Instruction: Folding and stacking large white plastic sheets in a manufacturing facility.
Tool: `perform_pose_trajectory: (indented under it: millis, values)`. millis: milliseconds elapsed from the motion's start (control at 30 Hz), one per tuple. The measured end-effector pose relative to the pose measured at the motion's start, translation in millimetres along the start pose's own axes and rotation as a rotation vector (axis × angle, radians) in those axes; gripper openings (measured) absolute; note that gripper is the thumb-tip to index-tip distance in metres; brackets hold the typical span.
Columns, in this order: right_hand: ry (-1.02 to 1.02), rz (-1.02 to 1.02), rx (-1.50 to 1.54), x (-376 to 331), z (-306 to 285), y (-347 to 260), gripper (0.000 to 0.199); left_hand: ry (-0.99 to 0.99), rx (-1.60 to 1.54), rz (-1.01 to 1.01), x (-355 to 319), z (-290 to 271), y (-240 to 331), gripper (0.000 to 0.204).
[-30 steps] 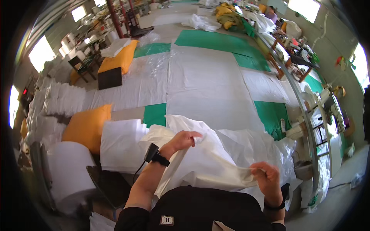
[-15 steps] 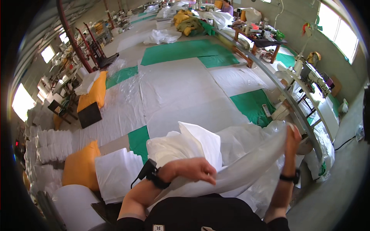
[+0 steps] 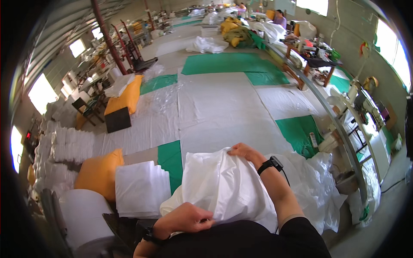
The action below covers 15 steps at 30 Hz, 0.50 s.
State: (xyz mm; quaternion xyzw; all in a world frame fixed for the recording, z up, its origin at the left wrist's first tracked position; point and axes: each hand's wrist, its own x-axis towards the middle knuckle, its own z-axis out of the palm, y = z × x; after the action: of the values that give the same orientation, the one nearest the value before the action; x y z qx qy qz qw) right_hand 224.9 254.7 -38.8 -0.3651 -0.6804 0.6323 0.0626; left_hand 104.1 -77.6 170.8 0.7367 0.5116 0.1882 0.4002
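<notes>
A bunched white sheet [image 3: 221, 185] of soft, slightly shiny material lies in folds right in front of my body. My right hand [image 3: 244, 152] pinches its far upper edge between thumb and fingers, arm stretched forward. Close to my body, my left hand [image 3: 189, 217] is closed with curled fingers at the sheet's near edge; its fingertips are partly hidden. Thin translucent plastic sheeting [image 3: 309, 185] lies crumpled to the right of the sheet. A neat stack of folded white sheets [image 3: 142, 189] stands to the left of it.
On the left are a yellow-orange sack [image 3: 99, 172], a big white roll [image 3: 84, 215] and piled white bundles [image 3: 73, 144]. A metal rail [image 3: 320, 101] runs along the right side. Green sheets [image 3: 228, 63] and pale sheeting cover the floor ahead. A person [image 3: 279, 19] sits far off.
My right hand has swung from the far right toward the middle, drawing the white sheet up and over in front of me. My left hand has moved lower and to the left.
</notes>
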Motion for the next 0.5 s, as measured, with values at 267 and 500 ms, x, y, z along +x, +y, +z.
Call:
perform_pose_trajectory:
  millis: [267,500]
  values:
    - [0.316,-0.437,0.310,-95.8,-53.9,-168.5,0.017,0.949,-0.170,-0.423,-35.0,-27.7,-90.1,0.025]
    - [0.444,-0.626,0.229,-151.2,-83.6,-176.4,0.015,0.874,0.050,0.156,-32.6,-79.3,-58.8,0.007]
